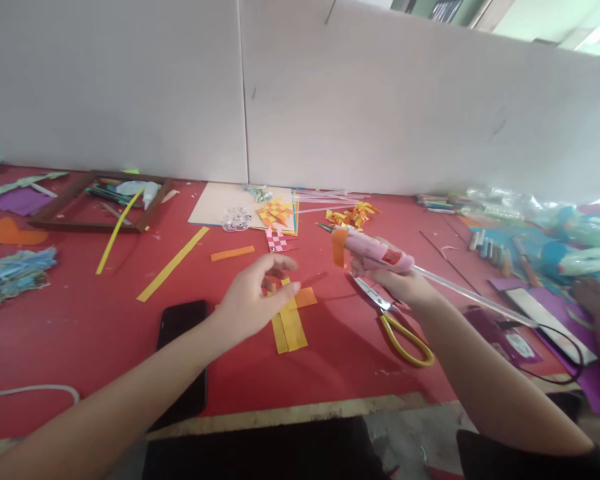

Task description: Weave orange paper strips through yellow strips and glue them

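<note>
Just above the red table [80, 333], a pink glue gun [380, 252] is gripped in the right hand [397, 280], an orange paper scrap [339, 245] at its nozzle. Nothing is held by the left hand [253, 300], its fingers loosely curled over yellow paper strips [290, 327]. Yellow-handled scissors [395, 323] lie just beneath the gun.

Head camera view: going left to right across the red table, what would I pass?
Blue yarn bundle → wooden frame → long yellow strip → black phone → left hand → pink glue gun in the right hand → purple paper.
</note>
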The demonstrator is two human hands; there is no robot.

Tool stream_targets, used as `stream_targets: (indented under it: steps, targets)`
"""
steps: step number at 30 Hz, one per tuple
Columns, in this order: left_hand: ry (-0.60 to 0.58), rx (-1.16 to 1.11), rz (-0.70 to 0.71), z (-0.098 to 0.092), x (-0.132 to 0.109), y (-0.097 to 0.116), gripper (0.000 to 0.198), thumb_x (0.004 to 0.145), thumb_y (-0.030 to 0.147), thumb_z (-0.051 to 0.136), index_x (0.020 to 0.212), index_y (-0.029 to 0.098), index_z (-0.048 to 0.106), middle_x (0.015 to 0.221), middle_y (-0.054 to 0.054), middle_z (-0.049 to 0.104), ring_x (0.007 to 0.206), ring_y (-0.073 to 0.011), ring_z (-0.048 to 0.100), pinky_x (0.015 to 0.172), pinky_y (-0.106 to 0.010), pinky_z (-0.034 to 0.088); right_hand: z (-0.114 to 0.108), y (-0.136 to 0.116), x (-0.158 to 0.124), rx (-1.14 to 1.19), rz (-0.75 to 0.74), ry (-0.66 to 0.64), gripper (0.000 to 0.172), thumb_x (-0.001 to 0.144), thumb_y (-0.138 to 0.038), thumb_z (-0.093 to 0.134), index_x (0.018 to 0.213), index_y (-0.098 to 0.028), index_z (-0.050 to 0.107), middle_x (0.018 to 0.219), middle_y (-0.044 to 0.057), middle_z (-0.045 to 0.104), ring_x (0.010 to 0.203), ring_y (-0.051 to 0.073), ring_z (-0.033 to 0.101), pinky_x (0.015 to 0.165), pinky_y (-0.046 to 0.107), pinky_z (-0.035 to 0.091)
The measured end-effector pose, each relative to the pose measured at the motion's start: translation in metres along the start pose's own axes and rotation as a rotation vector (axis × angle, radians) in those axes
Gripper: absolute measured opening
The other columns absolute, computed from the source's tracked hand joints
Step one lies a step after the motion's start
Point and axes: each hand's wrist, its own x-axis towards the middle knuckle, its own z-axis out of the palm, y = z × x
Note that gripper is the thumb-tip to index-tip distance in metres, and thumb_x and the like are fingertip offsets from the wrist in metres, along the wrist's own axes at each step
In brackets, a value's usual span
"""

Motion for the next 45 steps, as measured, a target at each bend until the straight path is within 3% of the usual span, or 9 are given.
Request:
stream_targets:
  steps: [4,10,14,18,22,32,39,42,45]
  targets:
    - [-0.028,-0.284,-0.071,0.025,0.006,0.007,0.048,0.07,0.036,0.077,0.113,0.025,0.057,0.131,-0.008,0.059,0.124,-0.025,0.052,0.095,-0.04,0.045,0.017,-0.014,-0.007,0.159,-0.012,-0.143,0.014,0.081,-0.037,0.061,0.091,-0.027,0.06,0.076,0.001,0.053,0.068,0.018,0.053,0.064,0.036,0.047]
    - [-0.079,-0.548,-0.097,0.041,-0.001,0.008,0.025,0.072,0.043,0.075,0.079,0.02,0.066,0.08,-0.001,0.067,0.077,-0.0144,0.062,0.075,-0.03,0.049,0.02,-0.021,-0.014,0.105,0.026,-0.151,0.02,0.08,-0.029,0.062,0.1,-0.031,0.06,0.083,0.001,0.058,0.074,0.02,0.057,0.062,0.035,0.049]
    - [0.002,-0.565,-0.15,0.033,-0.009,0.007,0.027,0.067,0.044,0.079,0.075,0.021,0.068,0.072,0.0,0.064,0.067,-0.012,0.058,0.065,-0.027,0.048,0.013,-0.015,-0.017,-0.026,0.01,-0.077,0.011,0.082,-0.033,0.062,0.088,-0.027,0.055,0.079,0.001,0.057,0.066,0.018,0.053,0.056,0.033,0.046]
    - [0.044,-0.556,-0.19,0.016,-0.012,0.006,0.027,0.071,0.046,0.077,0.08,0.021,0.071,0.074,-0.001,0.067,0.069,-0.0128,0.059,0.067,-0.027,0.049,0.007,0.001,-0.016,-0.054,-0.006,-0.055,0.019,0.083,-0.036,0.061,0.098,-0.025,0.055,0.076,0.0,0.057,0.06,0.015,0.051,0.051,0.029,0.042]
    - [0.072,-0.546,-0.211,0.005,-0.011,0.003,0.026,0.074,0.046,0.074,0.084,0.022,0.073,0.076,-0.001,0.068,0.068,-0.0118,0.056,0.066,-0.026,0.048,0.007,0.014,-0.012,-0.099,-0.058,-0.048,0.03,0.079,-0.034,0.066,0.104,-0.023,0.054,0.085,0.001,0.06,0.068,0.015,0.054,0.059,0.028,0.044]
    - [0.125,-0.533,-0.191,-0.006,-0.009,-0.002,0.02,0.079,0.042,0.069,0.079,0.022,0.07,0.075,0.001,0.064,0.063,-0.0105,0.051,0.063,-0.026,0.045,0.001,0.026,-0.008,-0.25,-0.129,0.009,0.031,0.075,-0.024,0.064,0.103,-0.023,0.05,0.093,0.003,0.059,0.079,0.017,0.056,0.07,0.029,0.046]
    - [0.2,-0.489,-0.231,-0.014,-0.004,-0.002,0.021,0.078,0.042,0.069,0.085,0.022,0.071,0.08,-0.002,0.068,0.064,-0.0125,0.056,0.06,-0.027,0.048,0.0,0.045,-0.006,-0.756,-0.066,-0.114,0.039,0.067,-0.011,0.051,0.104,-0.021,0.055,0.101,0.01,0.064,0.094,0.027,0.059,0.081,0.041,0.049]
    - [0.208,-0.494,-0.235,-0.013,-0.006,-0.001,0.023,0.075,0.039,0.073,0.091,0.023,0.072,0.088,-0.003,0.072,0.072,-0.0138,0.061,0.065,-0.027,0.051,0.004,0.051,-0.004,-0.83,-0.051,-0.178,0.04,0.064,-0.008,0.048,0.1,-0.018,0.061,0.097,0.012,0.066,0.095,0.03,0.059,0.086,0.047,0.048]
    - [0.184,-0.395,-0.192,-0.01,-0.011,-0.001,0.025,0.076,0.04,0.073,0.095,0.024,0.072,0.088,-0.003,0.074,0.079,-0.0166,0.065,0.071,-0.029,0.054,0.011,0.034,-0.002,-0.836,-0.078,-0.116,0.033,0.07,-0.011,0.05,0.099,-0.019,0.063,0.101,0.013,0.065,0.101,0.033,0.058,0.092,0.054,0.044]
